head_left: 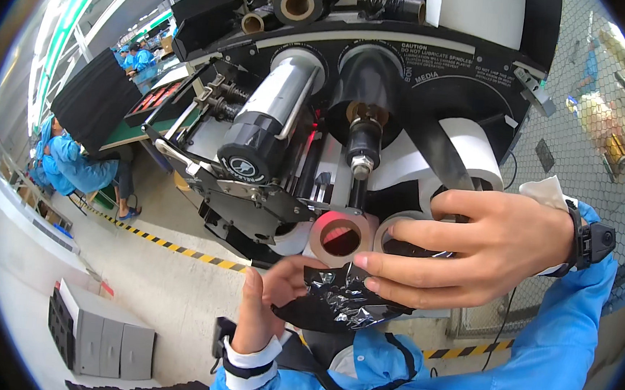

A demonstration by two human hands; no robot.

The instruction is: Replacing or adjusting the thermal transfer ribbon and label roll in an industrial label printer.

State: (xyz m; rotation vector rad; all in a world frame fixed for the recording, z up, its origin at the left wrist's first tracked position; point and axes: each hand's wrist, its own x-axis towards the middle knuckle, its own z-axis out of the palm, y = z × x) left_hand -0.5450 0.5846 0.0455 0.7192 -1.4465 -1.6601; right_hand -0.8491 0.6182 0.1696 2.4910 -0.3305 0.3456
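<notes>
A black label printer (408, 64) with its side open fills the middle of the head view, showing rollers, a spindle and a white label roll (475, 152). Below it, my two hands pinch a crumpled piece of shiny black ribbon (337, 302). My left hand (265, 300) holds the ribbon's left edge from below. My right hand (475, 250) reaches in from the right, fingertips on the ribbon's top right, resting against a ribbon core (400, 234). A second cardboard core (338, 237) sits just left of it.
Spare black ribbon rolls (297, 4) lie on top of the printer. Other people in blue coats (75, 167) sit at benches at the left. A grey cabinet (103, 340) stands on the floor, near yellow-black floor tape (178, 247). Wire mesh (593, 113) is at right.
</notes>
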